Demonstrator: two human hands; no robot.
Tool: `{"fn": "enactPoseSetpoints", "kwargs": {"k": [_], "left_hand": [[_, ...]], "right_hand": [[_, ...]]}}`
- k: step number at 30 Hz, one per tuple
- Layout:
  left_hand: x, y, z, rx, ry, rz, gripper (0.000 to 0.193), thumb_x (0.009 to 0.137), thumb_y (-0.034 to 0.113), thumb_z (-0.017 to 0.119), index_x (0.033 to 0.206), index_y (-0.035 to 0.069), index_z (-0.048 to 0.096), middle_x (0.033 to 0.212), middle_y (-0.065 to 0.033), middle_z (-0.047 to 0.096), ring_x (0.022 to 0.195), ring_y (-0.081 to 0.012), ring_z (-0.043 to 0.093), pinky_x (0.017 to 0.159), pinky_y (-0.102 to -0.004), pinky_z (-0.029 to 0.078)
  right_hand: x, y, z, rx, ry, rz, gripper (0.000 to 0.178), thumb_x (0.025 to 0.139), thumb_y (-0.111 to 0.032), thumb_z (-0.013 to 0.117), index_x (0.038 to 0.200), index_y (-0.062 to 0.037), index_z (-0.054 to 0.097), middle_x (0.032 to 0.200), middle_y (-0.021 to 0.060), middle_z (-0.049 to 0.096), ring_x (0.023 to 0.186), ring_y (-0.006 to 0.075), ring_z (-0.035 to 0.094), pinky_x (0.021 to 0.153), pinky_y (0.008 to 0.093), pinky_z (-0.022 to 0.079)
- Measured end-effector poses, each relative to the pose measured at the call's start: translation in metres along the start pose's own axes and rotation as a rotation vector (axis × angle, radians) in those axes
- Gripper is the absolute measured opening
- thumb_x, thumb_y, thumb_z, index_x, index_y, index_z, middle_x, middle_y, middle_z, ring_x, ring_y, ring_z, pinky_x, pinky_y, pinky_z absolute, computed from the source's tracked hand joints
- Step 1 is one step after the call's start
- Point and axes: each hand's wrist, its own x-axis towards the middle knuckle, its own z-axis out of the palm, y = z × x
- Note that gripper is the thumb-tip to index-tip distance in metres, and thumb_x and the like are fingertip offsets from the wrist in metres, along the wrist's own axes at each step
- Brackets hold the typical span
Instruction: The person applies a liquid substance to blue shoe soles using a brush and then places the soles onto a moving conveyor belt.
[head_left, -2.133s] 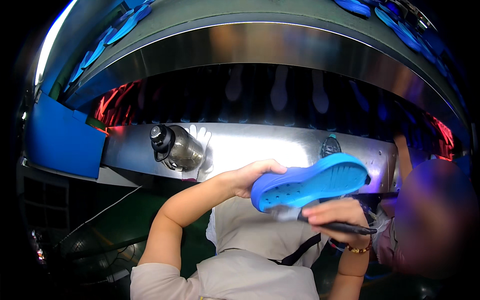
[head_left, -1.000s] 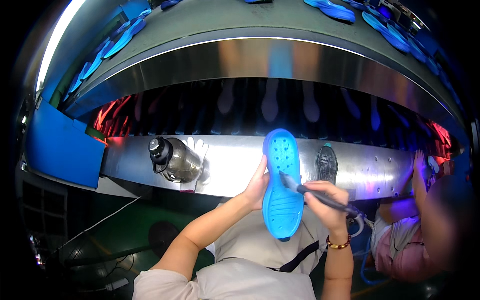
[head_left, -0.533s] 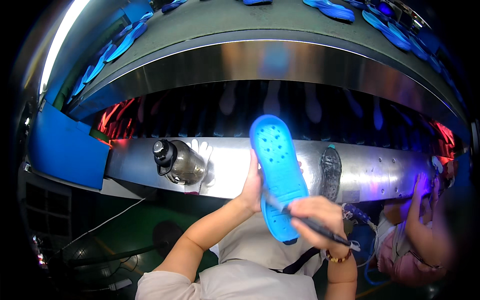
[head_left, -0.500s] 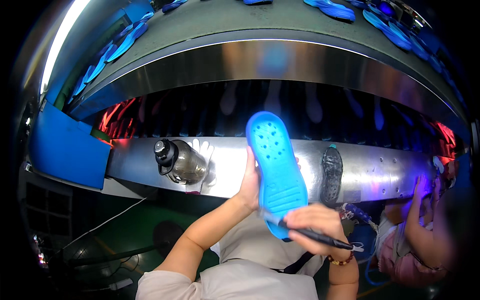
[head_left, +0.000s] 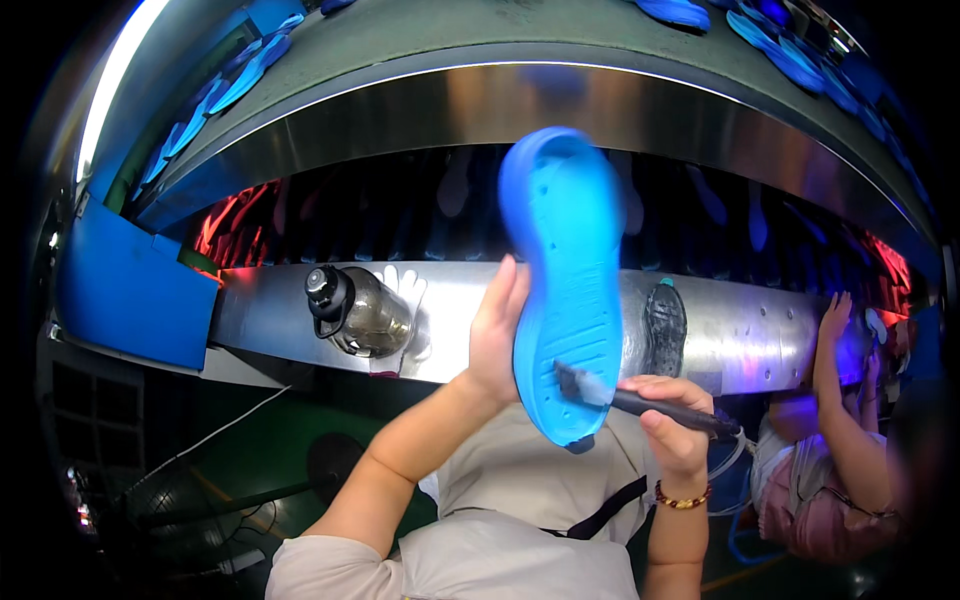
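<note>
A bright blue shoe sole stands nearly upright in front of me, its recessed, ribbed face toward me. My left hand is closed on its left edge; some of those fingers are hidden behind it. A black-handled brush is in the grip of my right hand. Its dark tip lies against the lower, narrower end of the sole's face, over the ribs. At the sole's bottom edge a small dark patch shows.
Below the conveyor runs a metal ledge. On it are a dark translucent bottle, a white glove and a black sole-shaped piece. More blue soles line the conveyor. At right a co-worker's arms reach over the ledge.
The blue sole has risen and tipped, so its rim shows more. My brush has moved from the sole's lower left edge onto its lower face. The co-worker's hand has shifted upward.
</note>
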Motion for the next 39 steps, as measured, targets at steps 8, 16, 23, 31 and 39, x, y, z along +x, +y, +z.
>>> {"fn": "enactPoseSetpoints", "kwargs": {"k": [8,16,23,31,39], "left_hand": [[-0.006,-0.02,-0.014,-0.085,0.068,-0.006,0.05,0.091,0.035,0.036,0.125,-0.001,0.037,0.116,-0.015,0.052,0.104,-0.0227,0.053,0.092,-0.0362,0.04],[0.001,-0.017,-0.012,-0.026,0.134,-0.03,0.061,0.088,0.044,0.032,0.13,-0.001,0.032,0.124,-0.0209,0.044,0.11,-0.0341,0.048,0.095,-0.0475,0.037],[0.001,-0.004,-0.009,-0.097,0.0,-0.077,0.051,0.089,0.036,0.037,0.125,-0.001,0.038,0.118,-0.0168,0.05,0.104,-0.0259,0.053,0.091,-0.0378,0.041],[0.007,0.009,-0.004,-0.089,0.04,-0.377,0.052,0.088,0.036,0.041,0.123,-0.002,0.041,0.117,-0.0188,0.051,0.102,-0.0276,0.054,0.09,-0.0396,0.042],[0.0,0.02,0.012,0.494,0.02,-0.823,0.055,0.086,0.035,0.05,0.123,-0.005,0.041,0.117,-0.0198,0.049,0.1,-0.0226,0.055,0.083,-0.0321,0.047]], "right_hand": [[-0.003,-0.001,0.024,-0.439,-0.099,-0.173,0.019,0.069,0.004,0.063,0.087,0.0057,0.06,0.093,0.0211,0.062,0.086,0.0261,0.061,0.078,0.0319,0.048],[0.012,-0.016,0.02,-0.372,-0.15,-0.154,0.021,0.065,0.006,0.064,0.086,0.0045,0.062,0.09,0.0198,0.063,0.085,0.0273,0.062,0.078,0.0334,0.049],[0.024,-0.028,0.016,-0.576,-0.248,-0.154,0.02,0.063,0.002,0.066,0.083,0.003,0.063,0.086,0.0168,0.065,0.082,0.0265,0.064,0.077,0.0323,0.049],[0.019,-0.046,0.025,-0.666,-0.553,-0.17,0.019,0.063,-0.001,0.07,0.081,-0.0008,0.065,0.086,0.0145,0.065,0.081,0.0244,0.064,0.071,0.0321,0.05],[0.022,-0.066,0.011,-1.015,-0.809,-0.044,0.013,0.073,-0.007,0.064,0.086,-0.0051,0.063,0.089,0.0075,0.065,0.081,0.0233,0.063,0.066,0.0277,0.05]]}}
